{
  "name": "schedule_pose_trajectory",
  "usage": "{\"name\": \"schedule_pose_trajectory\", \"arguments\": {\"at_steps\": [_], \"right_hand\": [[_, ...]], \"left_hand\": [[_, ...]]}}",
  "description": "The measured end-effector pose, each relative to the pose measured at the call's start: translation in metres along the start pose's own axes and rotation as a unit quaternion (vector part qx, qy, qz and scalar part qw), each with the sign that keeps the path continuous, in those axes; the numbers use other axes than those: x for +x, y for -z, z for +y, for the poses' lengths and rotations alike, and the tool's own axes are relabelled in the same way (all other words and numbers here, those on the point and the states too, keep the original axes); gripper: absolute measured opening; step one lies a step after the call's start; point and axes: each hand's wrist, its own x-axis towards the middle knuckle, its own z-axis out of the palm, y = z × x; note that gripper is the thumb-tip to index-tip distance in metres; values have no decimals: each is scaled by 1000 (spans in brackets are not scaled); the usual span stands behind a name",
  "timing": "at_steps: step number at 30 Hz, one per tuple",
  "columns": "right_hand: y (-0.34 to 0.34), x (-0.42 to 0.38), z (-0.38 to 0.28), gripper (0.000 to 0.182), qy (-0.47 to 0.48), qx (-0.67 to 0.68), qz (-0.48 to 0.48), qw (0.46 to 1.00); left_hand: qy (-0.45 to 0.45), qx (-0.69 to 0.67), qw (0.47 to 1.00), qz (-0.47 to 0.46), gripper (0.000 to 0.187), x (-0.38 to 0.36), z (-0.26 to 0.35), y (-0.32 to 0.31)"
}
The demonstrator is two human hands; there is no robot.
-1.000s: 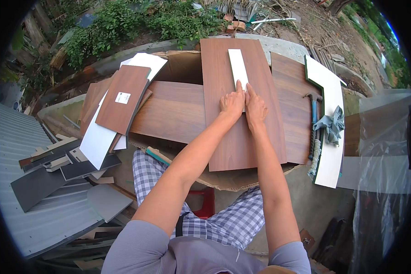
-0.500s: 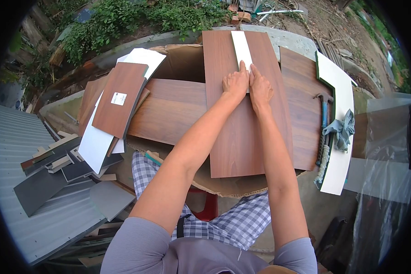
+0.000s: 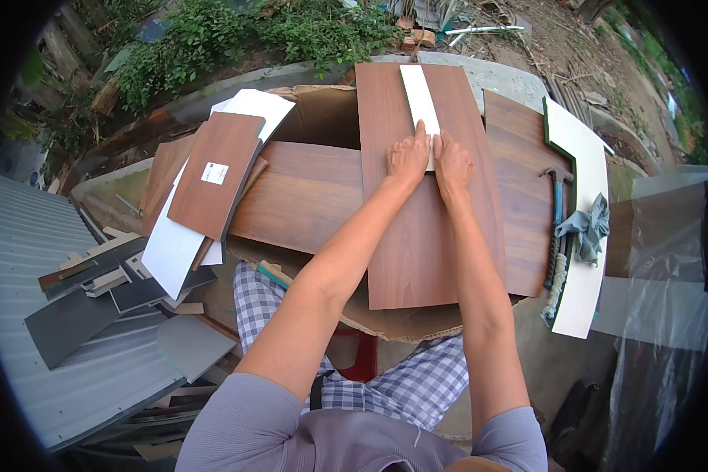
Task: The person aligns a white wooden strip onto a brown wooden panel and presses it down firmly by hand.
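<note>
A long walnut-brown laminate board lies lengthwise in front of me on top of other boards. A narrow white strip lies along its far middle. My left hand and my right hand rest side by side, fingers flat and together, pressing on the near end of the strip. Neither hand grips anything.
A hammer and a grey-green cloth lie on a white board at the right. Brown and white offcuts are stacked at the left, grey scraps on corrugated sheet below. A red stool shows between my knees.
Both hands have slid slightly back toward me along the white strip; the view has shifted a little.
</note>
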Motion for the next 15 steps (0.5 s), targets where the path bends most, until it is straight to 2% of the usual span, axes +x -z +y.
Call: {"name": "schedule_pose_trajectory", "arguments": {"at_steps": [5, 11, 15], "right_hand": [[19, -62, 27, 24, 65, 34, 42, 996], [67, -155, 72, 25, 67, 42, 32, 996], [90, -194, 85, 25, 49, 9, 23, 998]], "left_hand": [[-42, -31, 999, -2, 43, -73, 13, 9], [-118, -57, 991, 8, 43, -178, 42, 8], [-159, -56, 985, 18, 42, -214, 55, 8]]}}
